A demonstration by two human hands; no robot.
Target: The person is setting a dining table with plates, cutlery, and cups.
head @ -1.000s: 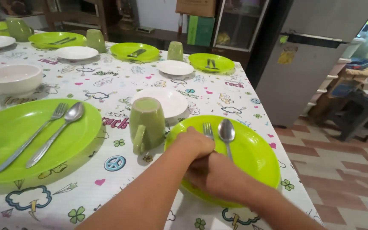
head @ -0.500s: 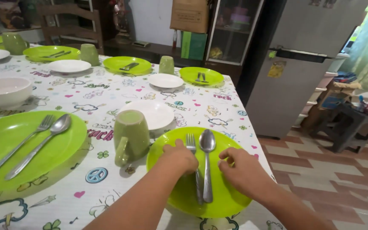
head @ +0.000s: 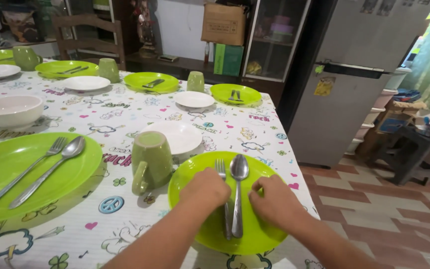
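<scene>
Hands rest curled on our green plate [head: 197,234] near the table's right edge: left hand [head: 205,189] touching the fork [head: 221,172], right hand [head: 273,201] empty beside the spoon [head: 238,192].

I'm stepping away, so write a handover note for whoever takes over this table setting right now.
Left hand: empty, resting on the near green plate, beside the fork.
Right hand: empty, on the same plate, right of the spoon.
Fork and spoon lie side by side along the plate's middle.
Green mug stands upside down left of the plate, white saucer behind it.
Done: cutlery placed on the plate.
Left: possibly only lifting both hands away.
</scene>
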